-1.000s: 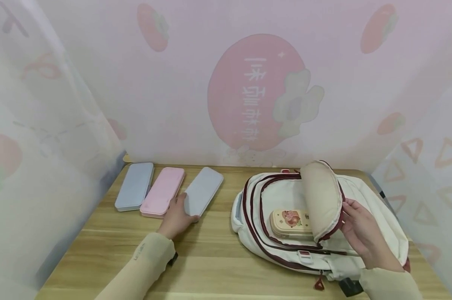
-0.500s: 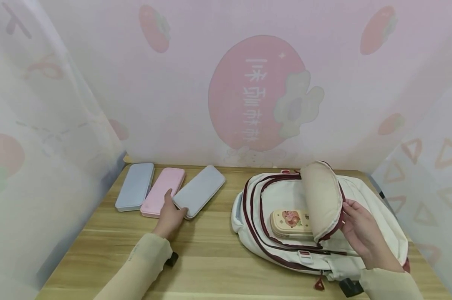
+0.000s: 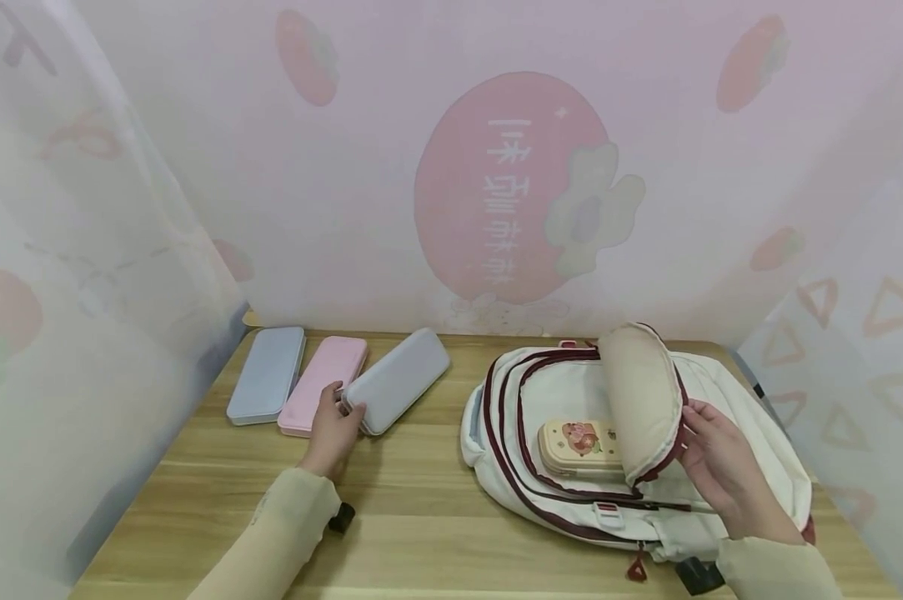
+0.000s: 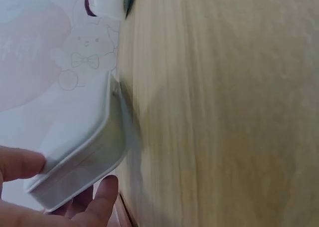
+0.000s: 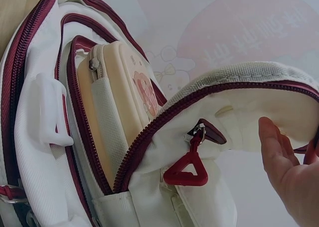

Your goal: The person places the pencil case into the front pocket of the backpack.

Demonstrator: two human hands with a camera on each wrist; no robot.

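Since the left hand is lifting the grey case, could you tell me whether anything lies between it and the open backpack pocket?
Nothing visible does: bare table separates the grey case from the backpack. The right hand holds the flap back, though a cream case already occupies the pocket.

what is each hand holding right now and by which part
The left hand grips the grey pencil case by its near end, thumb on top. The right hand holds the backpack pocket flap open by its edge.
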